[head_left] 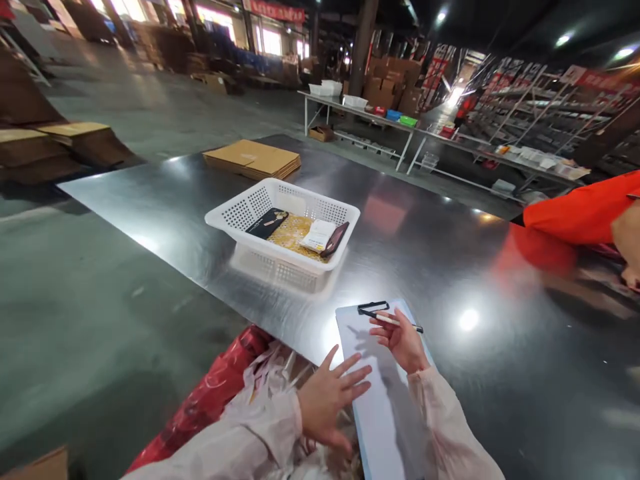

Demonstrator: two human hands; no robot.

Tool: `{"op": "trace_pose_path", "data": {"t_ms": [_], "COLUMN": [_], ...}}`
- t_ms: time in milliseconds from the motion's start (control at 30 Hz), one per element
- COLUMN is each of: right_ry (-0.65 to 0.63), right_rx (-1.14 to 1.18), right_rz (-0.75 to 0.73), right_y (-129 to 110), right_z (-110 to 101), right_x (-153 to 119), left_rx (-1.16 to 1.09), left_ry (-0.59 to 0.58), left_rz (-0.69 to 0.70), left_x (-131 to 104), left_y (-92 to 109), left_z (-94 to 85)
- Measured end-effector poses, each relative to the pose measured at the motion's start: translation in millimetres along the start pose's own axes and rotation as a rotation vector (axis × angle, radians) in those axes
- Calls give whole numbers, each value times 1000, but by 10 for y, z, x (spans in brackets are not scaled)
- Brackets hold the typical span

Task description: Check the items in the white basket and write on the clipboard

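The left hand (327,400) lies flat, fingers spread wide, on the near edge of the one clipboard (383,400) — apparently steadying it on the steel table (450,267). The right hand (400,337) hovers over the sheet, fingers curled around a single pen (400,323) near the clip. Further off stands one white basket (240,210) with about four small items inside. Beyond it lies one stack of flat cardboard (253,159) — kept away from the writing space.
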State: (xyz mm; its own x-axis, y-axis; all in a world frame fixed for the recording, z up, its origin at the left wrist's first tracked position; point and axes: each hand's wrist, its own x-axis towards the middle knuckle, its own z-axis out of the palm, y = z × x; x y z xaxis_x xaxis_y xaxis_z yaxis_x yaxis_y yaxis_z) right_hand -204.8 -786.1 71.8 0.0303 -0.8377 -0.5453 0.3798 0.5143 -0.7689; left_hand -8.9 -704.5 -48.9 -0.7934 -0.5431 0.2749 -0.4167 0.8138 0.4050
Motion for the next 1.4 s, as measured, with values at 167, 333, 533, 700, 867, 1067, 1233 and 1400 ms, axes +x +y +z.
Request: {"op": "trace_pose_path", "data": {"t_ms": [167,333,533,700,867,1067,1233,1400], "right_ry": [309,512,294,305,382,315,311,304], "right_rx": [34,104,-457,-576,-704,-891,-906,-907], "right_rz": [-375,-502,-302,-322,-587,-850,-903,-885], "right_y": [-198,-532,42,476,580,700,717,725], "right_z": [33,-123,182,329,292,236,243,261], "right_x": [44,-162,127,471,557,608,619,610], "left_rx": [225,259,277,262,242,244,245,246], "left_ry": [418,389,367,370,388,344,327,328], "left_rz": [-170,-170,-187,-200,-216,-228,-233,-228], "left_x": [86,179,134,127,130,122,121,123], "left_y": [-349,-458,-427,-439,-429,-423,-422,-417], "left_z": [-312,-429,-395,-412,-418,-434,-449,-450]}}
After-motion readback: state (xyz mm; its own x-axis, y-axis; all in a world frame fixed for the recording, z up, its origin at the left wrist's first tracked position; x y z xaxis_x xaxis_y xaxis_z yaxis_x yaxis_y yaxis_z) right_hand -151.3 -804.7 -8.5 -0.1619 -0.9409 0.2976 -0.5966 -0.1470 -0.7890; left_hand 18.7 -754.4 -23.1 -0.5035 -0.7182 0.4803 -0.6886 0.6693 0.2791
